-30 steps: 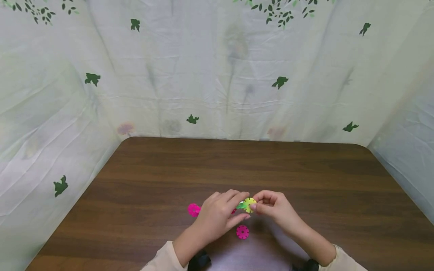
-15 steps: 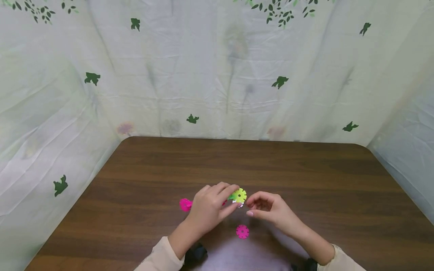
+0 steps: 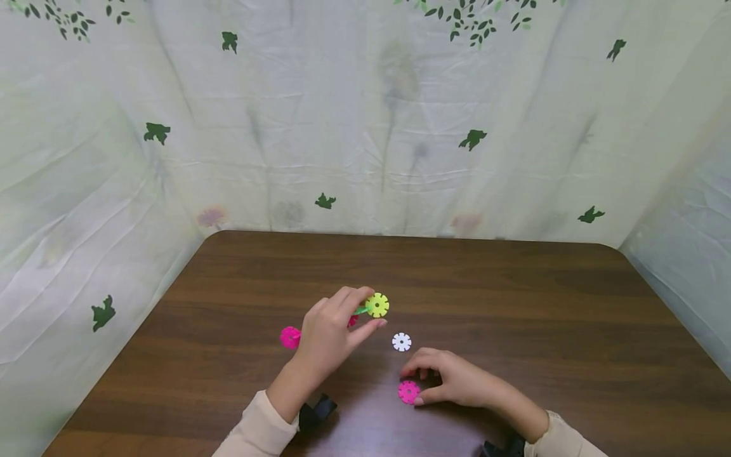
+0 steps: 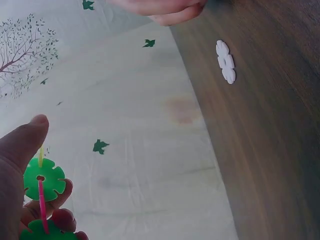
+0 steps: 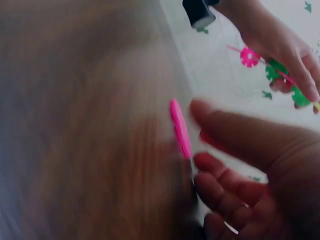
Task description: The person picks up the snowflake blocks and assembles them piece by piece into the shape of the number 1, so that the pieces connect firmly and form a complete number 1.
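Observation:
My left hand (image 3: 328,330) holds a chain of slotted snowflake discs above the table. A pink disc (image 3: 290,337) sticks out at its left end and a yellow disc (image 3: 377,305) at its right end. Between them, the left wrist view shows a green disc (image 4: 52,187) slotted to a pink one; the palm and fingers hide part of the chain. Low over the table, my right hand (image 3: 457,377) has thumb and fingers spread beside a loose pink disc (image 3: 408,392). In the right wrist view a gap shows between that disc and the fingers.
A loose white disc (image 3: 401,342) lies flat on the brown wooden table (image 3: 514,285), beyond the pink one. Pale fabric printed with green birds (image 3: 472,139) hangs behind and at both sides. Black wrist bands (image 3: 317,411) sit under the forearms.
My right hand has left the yellow disc and come down toward the loose pink disc. The left hand has carried the chain left and away, uncovering the white disc.

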`<state>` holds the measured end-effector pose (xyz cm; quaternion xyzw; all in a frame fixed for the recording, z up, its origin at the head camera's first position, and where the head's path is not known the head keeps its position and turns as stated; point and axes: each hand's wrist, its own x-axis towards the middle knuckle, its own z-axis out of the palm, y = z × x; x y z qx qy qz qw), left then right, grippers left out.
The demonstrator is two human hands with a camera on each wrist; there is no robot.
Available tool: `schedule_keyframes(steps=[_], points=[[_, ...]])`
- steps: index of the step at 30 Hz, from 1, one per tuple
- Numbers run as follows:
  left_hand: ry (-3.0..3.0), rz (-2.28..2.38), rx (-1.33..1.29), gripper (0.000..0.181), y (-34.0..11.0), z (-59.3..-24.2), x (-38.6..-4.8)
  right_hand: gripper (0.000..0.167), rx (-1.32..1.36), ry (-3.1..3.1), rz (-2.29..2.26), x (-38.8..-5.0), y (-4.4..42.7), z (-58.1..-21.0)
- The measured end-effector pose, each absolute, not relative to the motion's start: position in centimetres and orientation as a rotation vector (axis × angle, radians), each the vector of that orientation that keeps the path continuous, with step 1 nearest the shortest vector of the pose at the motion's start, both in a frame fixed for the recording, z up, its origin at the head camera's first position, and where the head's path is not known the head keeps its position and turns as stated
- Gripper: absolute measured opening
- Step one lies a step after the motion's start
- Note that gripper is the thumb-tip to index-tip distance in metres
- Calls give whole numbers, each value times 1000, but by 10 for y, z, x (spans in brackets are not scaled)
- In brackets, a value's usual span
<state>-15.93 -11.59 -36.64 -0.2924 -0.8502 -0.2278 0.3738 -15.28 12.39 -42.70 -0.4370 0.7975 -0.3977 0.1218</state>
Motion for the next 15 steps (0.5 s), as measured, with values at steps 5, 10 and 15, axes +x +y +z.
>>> schedule_keyframes(steps=[5,10,15], points=[[-2180,-587,-748,41,-115,-367,-160,27,-1315,2435,-1012,-148,121,-428],[-2186,-580,-771,39,-114,-369,-160,23,-1315,2381,-1025,-147,120,-425],[-2162,-579,-820,39,-113,-370,-159,15,-1348,2313,-1187,-149,121,-416]])
